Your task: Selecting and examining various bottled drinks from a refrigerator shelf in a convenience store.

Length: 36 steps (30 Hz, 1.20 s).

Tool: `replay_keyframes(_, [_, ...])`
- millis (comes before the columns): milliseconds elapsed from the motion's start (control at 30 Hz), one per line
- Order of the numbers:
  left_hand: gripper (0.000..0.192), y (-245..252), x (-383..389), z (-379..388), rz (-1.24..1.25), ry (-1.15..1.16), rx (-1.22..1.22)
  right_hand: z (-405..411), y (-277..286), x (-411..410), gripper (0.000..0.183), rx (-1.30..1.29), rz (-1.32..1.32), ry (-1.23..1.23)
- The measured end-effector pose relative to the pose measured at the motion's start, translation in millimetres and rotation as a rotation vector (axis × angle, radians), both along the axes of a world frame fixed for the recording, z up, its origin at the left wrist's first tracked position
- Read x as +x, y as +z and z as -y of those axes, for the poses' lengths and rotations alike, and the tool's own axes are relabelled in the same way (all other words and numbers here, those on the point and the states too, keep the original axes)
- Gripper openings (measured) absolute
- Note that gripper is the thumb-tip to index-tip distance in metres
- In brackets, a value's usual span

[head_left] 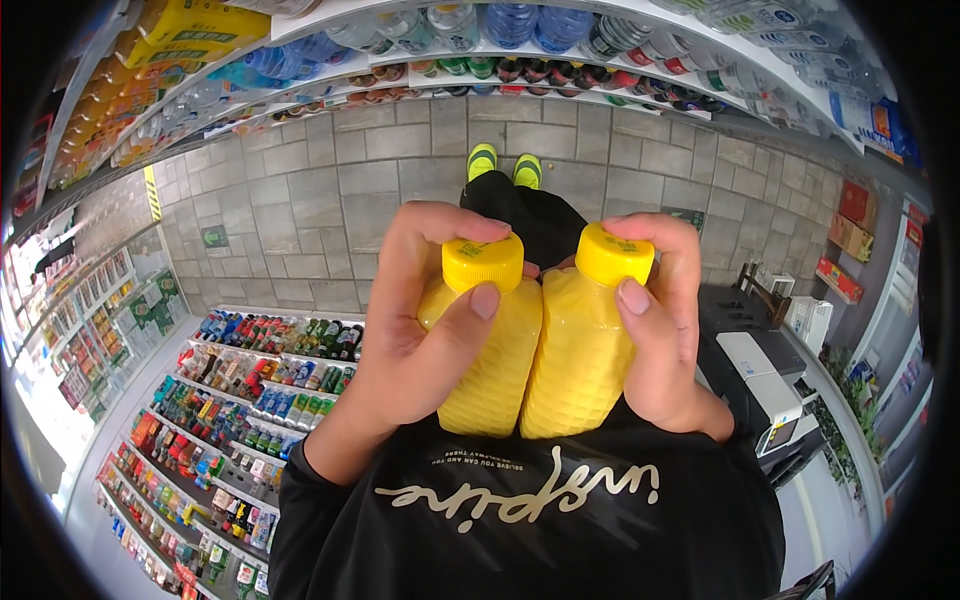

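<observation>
Two yellow plastic bottles stand side by side against my black shirt [525, 517], their sides touching. The bottle on the left [487, 360] has a ribbed yellow screw cap [482, 262]; my left hand [412, 322] wraps its neck, thumb on the front of the cap and index finger along the top. Around the neck of the bottle on the right [577, 360] is my right hand [664, 322], thumb and index finger on its yellow cap [615, 253]. Both caps bear printed writing and sit on the bottles. The fingers behind the bottles are mostly hidden.
Ahead, beyond my yellow shoes [481, 161], a white shelf [420, 64] holds rows of drink bottles. Drink shelves [247, 405] fill the left side. At right are a printer [757, 367], cardboard boxes [851, 225] and green plants [847, 405]. Grey tiles [300, 187] cover the floor.
</observation>
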<state>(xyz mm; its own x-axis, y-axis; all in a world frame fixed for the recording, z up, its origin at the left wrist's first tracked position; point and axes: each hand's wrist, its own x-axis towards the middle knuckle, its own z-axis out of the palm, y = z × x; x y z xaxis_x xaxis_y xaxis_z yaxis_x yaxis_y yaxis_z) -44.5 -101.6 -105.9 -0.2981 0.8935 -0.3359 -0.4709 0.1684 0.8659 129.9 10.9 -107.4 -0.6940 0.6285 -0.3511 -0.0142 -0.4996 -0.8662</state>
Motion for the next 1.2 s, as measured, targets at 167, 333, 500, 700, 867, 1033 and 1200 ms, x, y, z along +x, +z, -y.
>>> replay_keyframes(167, [0.033, -2, 0, -10, 0.021, -0.034, -0.018, -5, -3, 4, 0.036, -0.062, 0.047, -0.038])
replay_keyframes(333, [0.034, -5, 6, -18, 0.028, -0.052, -0.041, -11, -6, 11, 0.037, -0.095, 0.046, -0.059])
replay_keyframes(500, [0.034, -1, 15, -27, -0.029, -0.059, -0.088, -15, -9, 16, 0.047, -0.035, 0.173, -0.068])
replay_keyframes(700, [0.035, 0, 22, -32, -0.068, -0.065, -0.113, -18, -14, 25, 0.046, -0.052, 0.176, -0.061])
replay_keyframes(867, [0.034, 1, 29, -34, -0.078, -0.071, -0.119, -16, -16, 30, 0.042, -0.04, 0.115, -0.093])
replay_keyframes(1033, [0.033, 0, 33, -34, -0.093, -0.092, -0.116, -14, -15, 38, 0.037, -0.113, 0.03, -0.114])
replay_keyframes(1200, [0.033, 0, 38, -34, -0.07, -0.096, -0.123, -11, -14, 41, 0.036, -0.135, -0.018, -0.153])
